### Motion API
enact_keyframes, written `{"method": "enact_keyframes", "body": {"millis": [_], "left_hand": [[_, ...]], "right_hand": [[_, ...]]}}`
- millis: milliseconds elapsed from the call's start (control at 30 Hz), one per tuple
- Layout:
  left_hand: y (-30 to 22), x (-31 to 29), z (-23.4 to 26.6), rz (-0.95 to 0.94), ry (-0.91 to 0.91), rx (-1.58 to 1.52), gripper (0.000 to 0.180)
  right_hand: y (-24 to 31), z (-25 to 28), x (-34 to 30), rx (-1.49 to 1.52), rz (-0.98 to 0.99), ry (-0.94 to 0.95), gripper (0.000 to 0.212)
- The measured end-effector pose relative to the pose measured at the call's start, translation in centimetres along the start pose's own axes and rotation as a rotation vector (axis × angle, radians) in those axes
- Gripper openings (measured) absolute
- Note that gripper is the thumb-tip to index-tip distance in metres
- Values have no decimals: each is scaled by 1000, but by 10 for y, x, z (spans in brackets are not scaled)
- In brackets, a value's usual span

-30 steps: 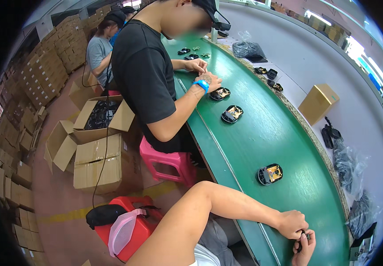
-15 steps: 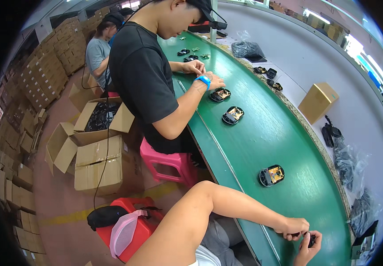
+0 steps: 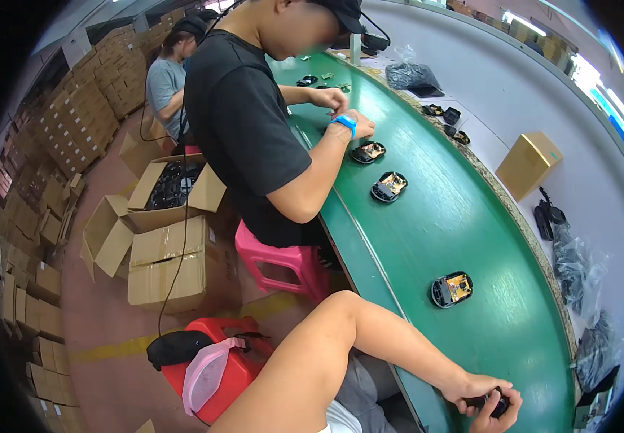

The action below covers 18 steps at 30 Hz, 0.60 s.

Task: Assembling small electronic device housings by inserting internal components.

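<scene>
At the near end of the green bench, my left hand (image 3: 471,387) and my right hand (image 3: 498,415) meet around a small black plastic part (image 3: 500,405), which looks like a computer mouse shell. Fingers of both hands are closed on it and cover most of its surface. Up the bench from them lies an opened computer mouse (image 3: 452,289), black with a gold-coloured circuit board showing. Two similar opened mice, a middle one (image 3: 389,187) and a farther one (image 3: 367,151), rest beyond it, nearer a co-worker's hands (image 3: 355,124).
A co-worker in black (image 3: 247,123) sits at the left side of the green bench (image 3: 427,216). Cartons (image 3: 168,263), a pink stool (image 3: 283,260) and a red stool (image 3: 218,390) stand on the floor. Along the right ledge are a brown box (image 3: 528,166) and plastic bags (image 3: 597,346).
My hands have come closer together around the black part. The whole view has shifted slightly, and the co-worker's hands have moved a little.
</scene>
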State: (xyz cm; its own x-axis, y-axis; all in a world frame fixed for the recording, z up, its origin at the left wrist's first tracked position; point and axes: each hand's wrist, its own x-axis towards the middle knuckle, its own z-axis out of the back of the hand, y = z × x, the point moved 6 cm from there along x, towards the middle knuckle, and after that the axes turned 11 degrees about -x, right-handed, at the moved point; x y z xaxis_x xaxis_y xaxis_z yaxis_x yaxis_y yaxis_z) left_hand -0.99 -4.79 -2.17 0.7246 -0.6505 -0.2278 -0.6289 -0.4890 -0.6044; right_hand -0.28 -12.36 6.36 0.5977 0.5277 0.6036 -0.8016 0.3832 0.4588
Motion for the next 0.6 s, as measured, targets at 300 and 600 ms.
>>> {"method": "enact_keyframes", "body": {"millis": [300,600], "left_hand": [[-12,-16,-16,-157,-18,-369,38],[-1,19,16,-132,20,-149,64]], "right_hand": [[9,-9,7,21,-4,-3,23],[6,-10,6,83,7,17,21]]}}
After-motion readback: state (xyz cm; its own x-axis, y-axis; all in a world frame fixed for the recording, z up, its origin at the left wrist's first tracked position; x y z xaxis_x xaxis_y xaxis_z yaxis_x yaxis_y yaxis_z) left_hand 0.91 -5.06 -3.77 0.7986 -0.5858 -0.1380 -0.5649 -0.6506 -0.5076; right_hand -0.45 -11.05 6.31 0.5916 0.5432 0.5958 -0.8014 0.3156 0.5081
